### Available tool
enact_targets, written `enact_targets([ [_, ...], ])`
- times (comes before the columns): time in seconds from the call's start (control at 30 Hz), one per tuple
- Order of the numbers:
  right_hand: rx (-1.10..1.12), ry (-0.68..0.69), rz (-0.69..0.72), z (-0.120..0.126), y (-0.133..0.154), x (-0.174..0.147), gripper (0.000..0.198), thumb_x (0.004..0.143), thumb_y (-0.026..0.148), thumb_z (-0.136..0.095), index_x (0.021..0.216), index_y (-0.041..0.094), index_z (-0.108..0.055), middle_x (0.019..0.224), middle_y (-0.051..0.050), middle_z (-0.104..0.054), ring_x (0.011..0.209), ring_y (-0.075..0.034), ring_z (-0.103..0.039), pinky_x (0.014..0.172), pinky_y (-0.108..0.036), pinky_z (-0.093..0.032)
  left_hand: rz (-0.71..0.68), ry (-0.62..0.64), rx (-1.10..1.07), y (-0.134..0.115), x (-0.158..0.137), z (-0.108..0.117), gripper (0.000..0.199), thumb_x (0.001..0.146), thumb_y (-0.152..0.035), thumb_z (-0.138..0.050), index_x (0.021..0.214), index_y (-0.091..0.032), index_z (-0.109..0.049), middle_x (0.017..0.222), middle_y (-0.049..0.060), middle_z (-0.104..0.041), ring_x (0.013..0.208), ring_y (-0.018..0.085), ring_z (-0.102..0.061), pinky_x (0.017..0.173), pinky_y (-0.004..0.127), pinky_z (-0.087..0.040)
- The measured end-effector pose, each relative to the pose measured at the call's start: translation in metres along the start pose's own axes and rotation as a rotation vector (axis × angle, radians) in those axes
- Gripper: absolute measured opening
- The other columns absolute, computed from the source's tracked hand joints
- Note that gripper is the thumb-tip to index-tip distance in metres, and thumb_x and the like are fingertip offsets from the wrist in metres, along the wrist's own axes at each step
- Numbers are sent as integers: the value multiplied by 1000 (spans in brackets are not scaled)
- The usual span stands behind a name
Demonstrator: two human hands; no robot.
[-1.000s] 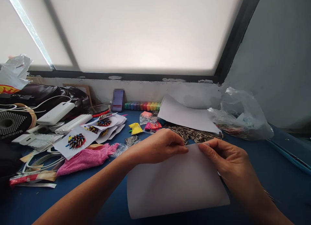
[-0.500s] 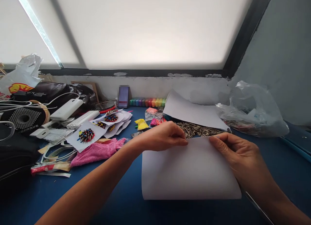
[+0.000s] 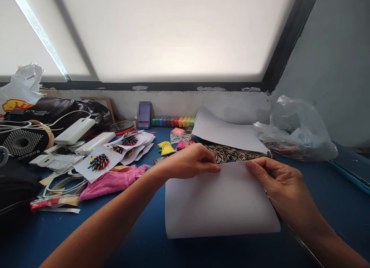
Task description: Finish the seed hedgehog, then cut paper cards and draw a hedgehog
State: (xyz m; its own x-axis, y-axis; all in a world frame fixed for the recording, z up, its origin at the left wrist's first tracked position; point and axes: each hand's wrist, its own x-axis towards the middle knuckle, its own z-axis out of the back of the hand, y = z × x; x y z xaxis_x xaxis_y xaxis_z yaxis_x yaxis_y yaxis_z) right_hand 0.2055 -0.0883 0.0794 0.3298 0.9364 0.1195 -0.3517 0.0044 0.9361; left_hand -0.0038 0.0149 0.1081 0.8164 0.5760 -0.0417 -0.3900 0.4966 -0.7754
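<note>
A white sheet of paper point(image 3: 219, 206) curves over toward me, with its rounded bend at the near side. Its far edge is pinched by my left hand point(image 3: 199, 162), fingers curled and thumb on top. My right hand point(image 3: 279, 183) grips the same edge farther right, thumb pressed on the paper. Just beyond both hands lies a heap of striped sunflower seeds point(image 3: 228, 153). Partly covering the seeds from behind is another white sheet point(image 3: 228, 133).
On the left are white cards with colourful seed hedgehogs point(image 3: 100, 162), a pink cloth point(image 3: 114, 183), power banks point(image 3: 75, 131) and cables. Coloured clay packs point(image 3: 173, 122) line the wall, near a yellow packet point(image 3: 166, 147). A plastic bag point(image 3: 300, 133) sits at the right.
The view has shifted slightly, so everything appears a little farther left. Both hands keep their hold on the paper, whose bent shape is nearly the same.
</note>
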Motion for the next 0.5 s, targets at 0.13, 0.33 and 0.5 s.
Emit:
enact_targets([
  [0.13,-5,-17,-21,2,-4,3,41,75,62,-71,83,22,-72,60,-1,-64,45,-13,-51,36,-24,-37,-4,-20,-48,2,1,0,28,87,-38,-62,78,-12,-70,62,-4,-48,58,9,-39,51,22,-27],
  [0.33,-102,-110,6,6,-11,12,44,75,65,-66,81,21,-69,57,0,-61,42,-13,-49,36,-25,-36,22,22,-54,8,3,8,26,84,-36,-63,80,-11,-71,67,-2,-56,61,9,-44,53,22,-31],
  [0.5,-194,-129,54,5,-10,15,39,79,60,-62,79,21,-67,61,-1,-63,47,-15,-52,39,-26,-36,35,13,-42,15,5,11,29,84,-38,-63,79,-11,-71,66,-2,-54,61,10,-44,53,23,-30],
])
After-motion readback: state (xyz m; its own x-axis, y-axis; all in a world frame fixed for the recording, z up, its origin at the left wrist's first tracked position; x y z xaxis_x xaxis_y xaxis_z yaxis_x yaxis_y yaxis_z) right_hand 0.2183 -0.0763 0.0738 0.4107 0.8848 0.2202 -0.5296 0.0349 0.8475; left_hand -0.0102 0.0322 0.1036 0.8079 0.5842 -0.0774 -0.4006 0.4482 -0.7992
